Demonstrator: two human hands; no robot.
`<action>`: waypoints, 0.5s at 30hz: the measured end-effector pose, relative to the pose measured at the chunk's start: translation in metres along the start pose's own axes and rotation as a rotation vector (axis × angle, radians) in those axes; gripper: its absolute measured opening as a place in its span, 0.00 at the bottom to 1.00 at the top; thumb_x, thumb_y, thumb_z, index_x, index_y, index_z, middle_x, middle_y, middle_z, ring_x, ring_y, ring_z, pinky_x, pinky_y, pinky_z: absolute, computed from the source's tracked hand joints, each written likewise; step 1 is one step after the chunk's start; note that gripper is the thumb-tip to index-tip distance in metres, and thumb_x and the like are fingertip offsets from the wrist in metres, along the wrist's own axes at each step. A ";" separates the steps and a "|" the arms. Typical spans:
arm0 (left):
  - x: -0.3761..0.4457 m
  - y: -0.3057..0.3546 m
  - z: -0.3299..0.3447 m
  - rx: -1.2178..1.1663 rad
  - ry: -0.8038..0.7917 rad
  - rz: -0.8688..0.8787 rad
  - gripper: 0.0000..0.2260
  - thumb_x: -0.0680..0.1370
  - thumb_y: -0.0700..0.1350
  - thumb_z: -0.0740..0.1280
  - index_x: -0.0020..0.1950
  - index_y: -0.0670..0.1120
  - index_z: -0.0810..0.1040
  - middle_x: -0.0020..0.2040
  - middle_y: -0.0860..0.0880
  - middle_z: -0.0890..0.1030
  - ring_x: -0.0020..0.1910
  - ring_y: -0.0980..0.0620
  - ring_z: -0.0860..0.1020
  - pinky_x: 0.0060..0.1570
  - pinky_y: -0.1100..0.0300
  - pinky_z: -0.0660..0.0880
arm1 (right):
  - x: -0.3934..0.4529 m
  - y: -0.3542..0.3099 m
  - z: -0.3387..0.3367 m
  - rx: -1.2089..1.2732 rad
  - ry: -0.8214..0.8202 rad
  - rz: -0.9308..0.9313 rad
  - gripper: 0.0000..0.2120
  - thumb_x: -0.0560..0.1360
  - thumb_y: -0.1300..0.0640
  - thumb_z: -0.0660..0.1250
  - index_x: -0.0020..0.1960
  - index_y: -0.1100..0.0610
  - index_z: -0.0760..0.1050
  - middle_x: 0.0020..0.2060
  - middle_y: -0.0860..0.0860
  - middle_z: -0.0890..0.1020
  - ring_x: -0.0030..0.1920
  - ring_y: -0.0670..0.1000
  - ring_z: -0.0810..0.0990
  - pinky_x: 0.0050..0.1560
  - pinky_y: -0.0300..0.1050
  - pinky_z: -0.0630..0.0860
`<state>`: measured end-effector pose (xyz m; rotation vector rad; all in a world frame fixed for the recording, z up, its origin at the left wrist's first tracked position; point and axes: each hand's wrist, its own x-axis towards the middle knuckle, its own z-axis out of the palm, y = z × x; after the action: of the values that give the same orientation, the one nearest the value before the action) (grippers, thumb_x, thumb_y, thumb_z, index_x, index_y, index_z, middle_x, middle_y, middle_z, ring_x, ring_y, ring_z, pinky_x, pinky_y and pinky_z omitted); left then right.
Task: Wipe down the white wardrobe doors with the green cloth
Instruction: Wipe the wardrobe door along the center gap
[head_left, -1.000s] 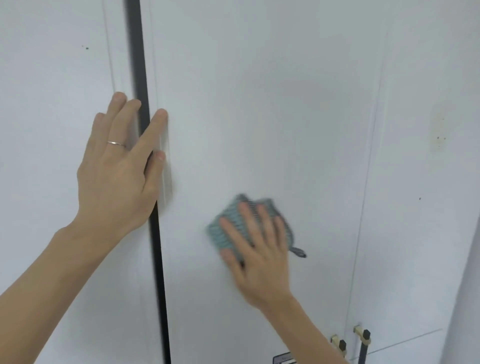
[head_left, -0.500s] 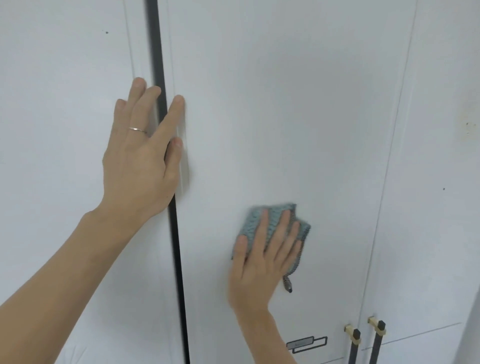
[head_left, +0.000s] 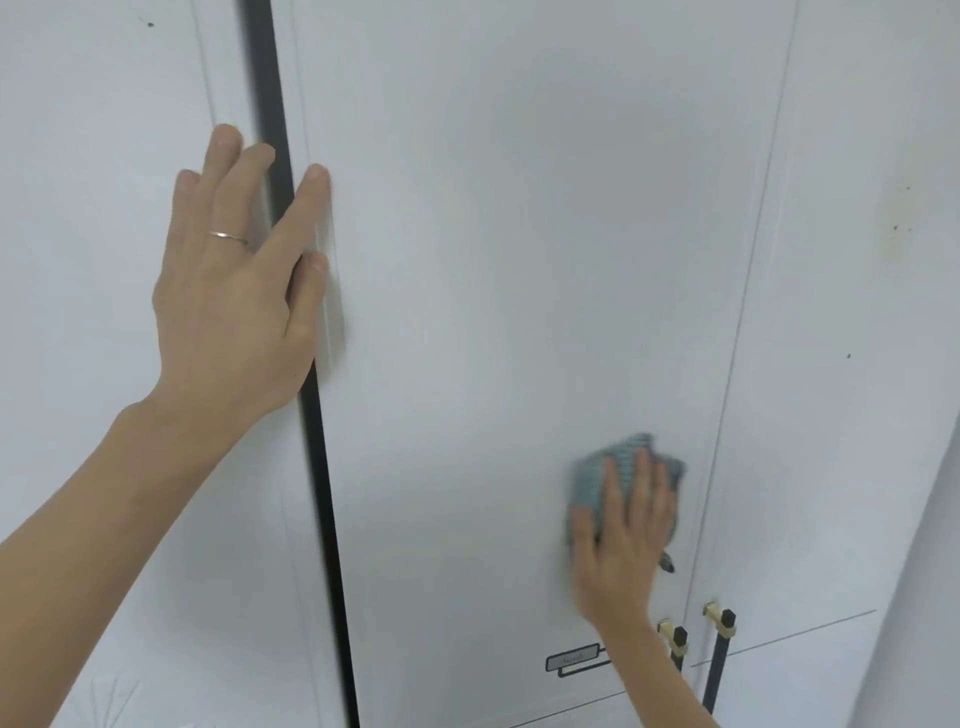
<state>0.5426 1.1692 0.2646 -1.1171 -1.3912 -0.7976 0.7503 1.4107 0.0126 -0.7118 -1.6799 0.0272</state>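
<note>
Head view: my right hand presses the green cloth flat-fingered against the middle wardrobe door, low near its right edge; unwiped panel lies up and left, where my open left hand braces.

Handles just below bare door

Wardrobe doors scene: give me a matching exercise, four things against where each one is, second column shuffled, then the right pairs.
Things:
1. left hand
2. right hand
3. green cloth
4. door handles

Places:
A. low on the wardrobe doors, right of the right wrist
B. flat across the dark gap between two doors
C. pressed against the door under straight fingers
D. spread over the cloth, below the other hand

Pairs: 1-B, 2-D, 3-C, 4-A
</note>
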 end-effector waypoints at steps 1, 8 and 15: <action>0.000 0.001 0.000 -0.002 0.003 0.002 0.21 0.86 0.40 0.59 0.80 0.44 0.70 0.79 0.36 0.66 0.82 0.35 0.57 0.77 0.33 0.59 | 0.002 0.009 -0.001 0.044 0.031 0.154 0.28 0.85 0.38 0.43 0.83 0.40 0.43 0.83 0.45 0.46 0.83 0.54 0.46 0.81 0.60 0.45; -0.019 0.007 -0.006 -0.011 -0.049 -0.009 0.22 0.86 0.40 0.57 0.81 0.44 0.68 0.81 0.38 0.64 0.84 0.38 0.55 0.82 0.42 0.51 | 0.005 -0.057 0.021 0.221 0.277 0.569 0.30 0.86 0.44 0.45 0.83 0.59 0.50 0.82 0.59 0.53 0.81 0.63 0.51 0.80 0.60 0.47; -0.057 0.011 -0.008 -0.017 -0.103 -0.003 0.22 0.87 0.39 0.58 0.81 0.44 0.68 0.81 0.37 0.64 0.84 0.39 0.55 0.82 0.40 0.55 | -0.058 -0.185 0.044 0.062 -0.059 -0.239 0.26 0.85 0.43 0.54 0.82 0.44 0.57 0.82 0.52 0.56 0.82 0.61 0.54 0.80 0.64 0.49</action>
<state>0.5512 1.1549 0.2086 -1.1832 -1.4741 -0.7639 0.6336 1.2498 0.0231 -0.4644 -1.8034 -0.0689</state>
